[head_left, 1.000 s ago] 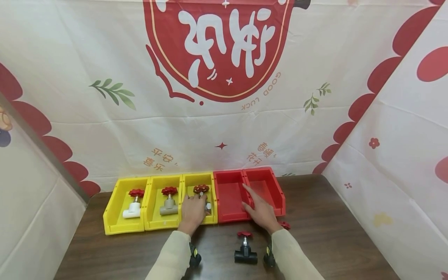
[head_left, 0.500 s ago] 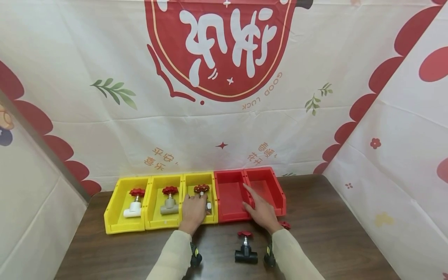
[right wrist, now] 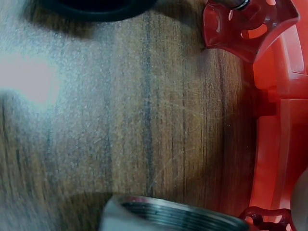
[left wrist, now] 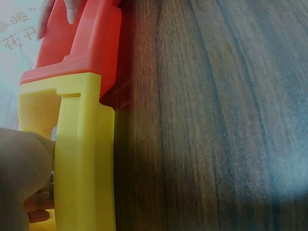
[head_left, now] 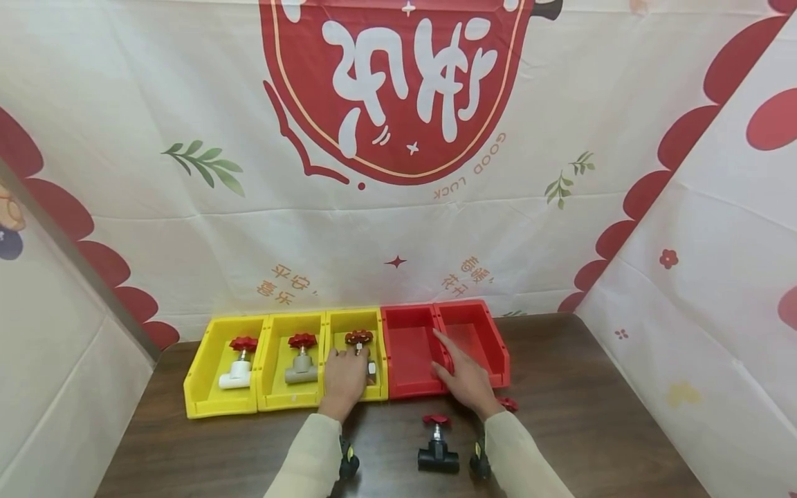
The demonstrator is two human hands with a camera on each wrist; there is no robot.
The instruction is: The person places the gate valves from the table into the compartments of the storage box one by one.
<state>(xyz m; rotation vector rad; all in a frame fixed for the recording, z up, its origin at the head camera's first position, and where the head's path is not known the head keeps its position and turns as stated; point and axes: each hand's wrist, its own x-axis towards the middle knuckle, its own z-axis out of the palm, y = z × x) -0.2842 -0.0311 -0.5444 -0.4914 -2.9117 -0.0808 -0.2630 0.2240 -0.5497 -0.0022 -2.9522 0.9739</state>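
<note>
Nearest, at twelve o'clock, a black valve (head_left: 438, 458) stands on the brown table (head_left: 598, 422), whose wood lies open toward nine and three. Beyond, at eleven, the left hand (head_left: 344, 379) curls its fingers round a metal valve (head_left: 371, 369) inside a yellow bin (head_left: 351, 320); at one, the right hand (head_left: 468, 377), thumb and fingers parted, lies where two red bins (head_left: 407, 353) meet, both hands unmoved since half a second ago.

The head view is shifting slightly. In it, the red emblem (head_left: 405, 119) on the wall cloth (head_left: 187, 263) is drifting right and down, and the red bins (head_left: 409, 356) and black valve (head_left: 438, 456) are sliding a touch lower.
</note>
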